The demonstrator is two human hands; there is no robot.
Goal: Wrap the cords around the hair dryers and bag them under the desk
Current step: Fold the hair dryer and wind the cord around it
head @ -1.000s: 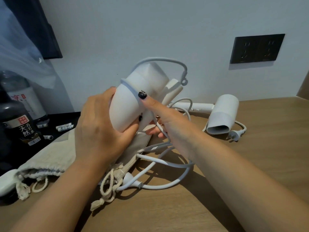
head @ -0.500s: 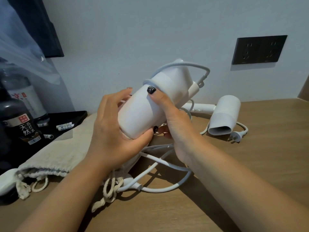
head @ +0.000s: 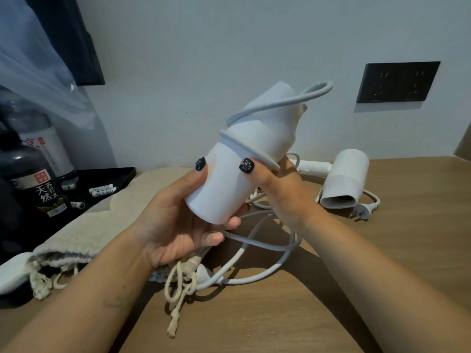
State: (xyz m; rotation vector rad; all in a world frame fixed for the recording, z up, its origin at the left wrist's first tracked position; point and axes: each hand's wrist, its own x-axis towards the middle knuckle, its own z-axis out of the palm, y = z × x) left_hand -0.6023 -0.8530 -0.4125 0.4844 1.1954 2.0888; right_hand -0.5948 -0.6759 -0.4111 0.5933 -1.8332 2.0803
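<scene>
Wooden desk (head: 331,301) against a pale wall w/ a dark socket plate (head: 397,82); we hold a white hair dryer (head: 237,171) above it, left hand (head: 178,220) curled under its barrel, right hand (head: 277,189) gripping the far side and pinning the cord (head: 257,151), which loops round the body (the rest trails down to a plug (head: 204,273) on the desk). Second dryer (head: 344,182) lies at right near the wall, cloth drawstring bag (head: 102,225) at left beside dark bottles (head: 43,189).
</scene>
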